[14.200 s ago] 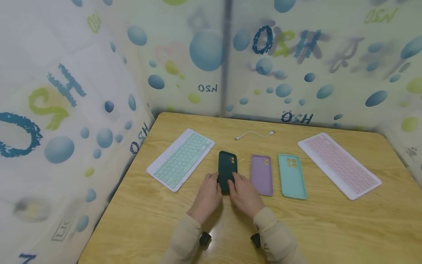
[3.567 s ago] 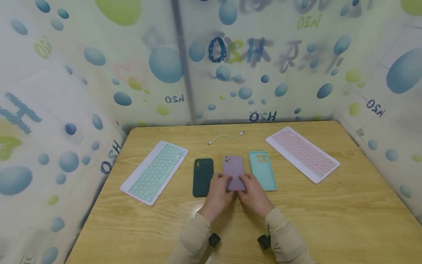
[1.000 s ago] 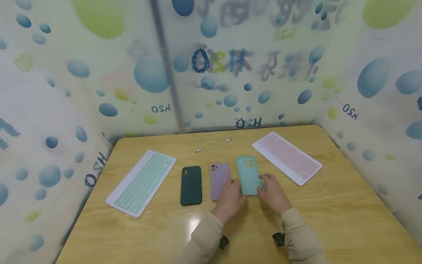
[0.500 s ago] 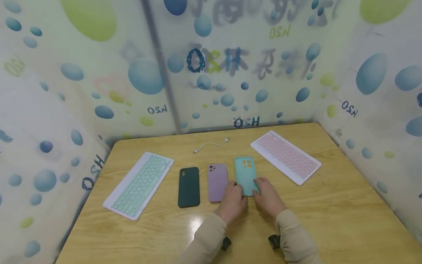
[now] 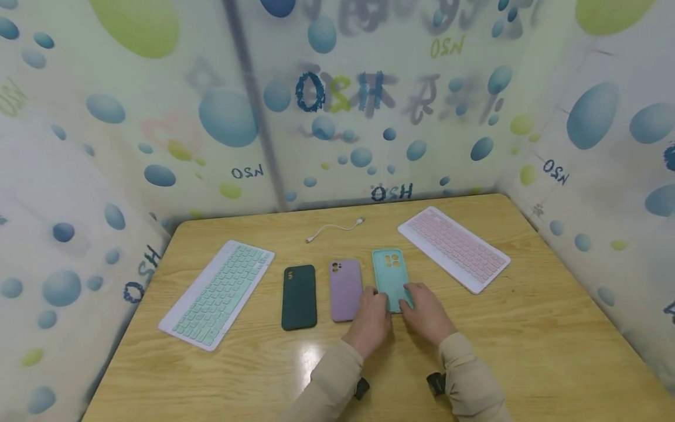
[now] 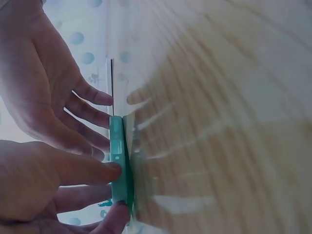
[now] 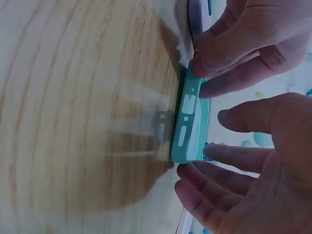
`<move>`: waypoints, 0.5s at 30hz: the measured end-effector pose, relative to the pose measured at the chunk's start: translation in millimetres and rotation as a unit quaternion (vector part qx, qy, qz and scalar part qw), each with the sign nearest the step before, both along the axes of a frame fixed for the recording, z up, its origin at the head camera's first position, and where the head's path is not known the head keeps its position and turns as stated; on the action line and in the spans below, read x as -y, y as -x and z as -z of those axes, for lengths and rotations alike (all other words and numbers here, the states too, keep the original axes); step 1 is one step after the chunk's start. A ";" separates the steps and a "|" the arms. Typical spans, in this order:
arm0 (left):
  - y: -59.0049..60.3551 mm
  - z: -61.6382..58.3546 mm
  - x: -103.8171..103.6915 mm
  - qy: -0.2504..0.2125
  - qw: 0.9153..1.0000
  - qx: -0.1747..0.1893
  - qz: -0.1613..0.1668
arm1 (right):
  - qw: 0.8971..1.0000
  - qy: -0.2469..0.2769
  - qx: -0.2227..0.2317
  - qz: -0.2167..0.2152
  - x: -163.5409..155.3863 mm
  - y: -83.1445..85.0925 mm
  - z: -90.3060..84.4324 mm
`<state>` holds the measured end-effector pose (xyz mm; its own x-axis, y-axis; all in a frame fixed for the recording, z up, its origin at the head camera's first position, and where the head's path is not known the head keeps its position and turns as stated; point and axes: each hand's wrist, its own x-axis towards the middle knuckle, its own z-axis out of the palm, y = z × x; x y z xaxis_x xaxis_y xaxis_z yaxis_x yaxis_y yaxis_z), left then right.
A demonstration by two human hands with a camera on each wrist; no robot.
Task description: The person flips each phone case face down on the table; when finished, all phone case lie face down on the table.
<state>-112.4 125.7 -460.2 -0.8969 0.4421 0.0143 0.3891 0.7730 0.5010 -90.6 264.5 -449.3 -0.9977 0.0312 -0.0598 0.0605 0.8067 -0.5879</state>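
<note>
A teal phone case (image 5: 388, 269) lies flat on the wooden table (image 5: 527, 340), rightmost of three cases in a row. My left hand (image 5: 373, 309) pinches its near left corner, thumb on top, as the left wrist view shows on the teal phone case (image 6: 118, 156). My right hand (image 5: 423, 310) is at the near right corner, its fingers fairly straight and touching the edge of the teal phone case (image 7: 190, 122). A purple case (image 5: 345, 284) and a dark green case (image 5: 299, 296) lie to the left.
A mint-keyed keyboard (image 5: 218, 293) lies at the left and a pink-keyed keyboard (image 5: 453, 247) at the right. A short white cable (image 5: 334, 227) rests behind the cases. Printed curtain walls close in the table on three sides.
My hands went from the dark green case to the purple one, then to the teal one. Over the last second they stay at its near end, the right hand drawing slightly inward.
</note>
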 end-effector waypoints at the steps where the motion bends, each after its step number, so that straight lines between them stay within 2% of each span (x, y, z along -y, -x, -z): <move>1: -0.6 -0.1 0.3 -0.003 1.000 -0.004 0.000 | 1.000 0.001 0.001 0.002 0.4 0.3 0.1; 9: -6.0 -4.9 4.0 -0.038 0.998 -0.042 0.003 | 1.000 0.014 0.010 0.015 1.0 1.3 -1.6; 15: -8.6 -11.7 3.2 -0.056 0.998 -0.026 -0.006 | 0.999 0.033 0.005 0.030 1.7 2.3 -1.0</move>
<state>-103.8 122.5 -448.6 -0.8988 0.4243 0.1099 0.4080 0.7184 0.5634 -92.9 262.8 -448.3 -0.9935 0.0871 -0.0732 0.1138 0.7607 -0.6391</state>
